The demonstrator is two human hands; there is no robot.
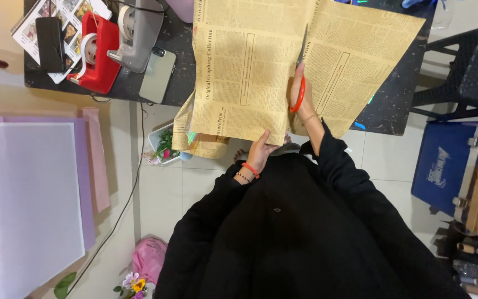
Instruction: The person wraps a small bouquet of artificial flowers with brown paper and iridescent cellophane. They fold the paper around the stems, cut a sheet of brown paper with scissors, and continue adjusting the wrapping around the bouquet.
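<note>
While my left hand (261,148) pinches the near edge of the newsprint-patterned paper (244,72) overhanging the table's (385,111) near edge, my right hand (302,97) grips red-handled scissors (300,77), blades pointing toward the table's far edge along the cut.

You are cutting matt, newsprint-style brown paper (244,72) using scissors (301,66) with a metal blade and glossy red plastic handles.
</note>
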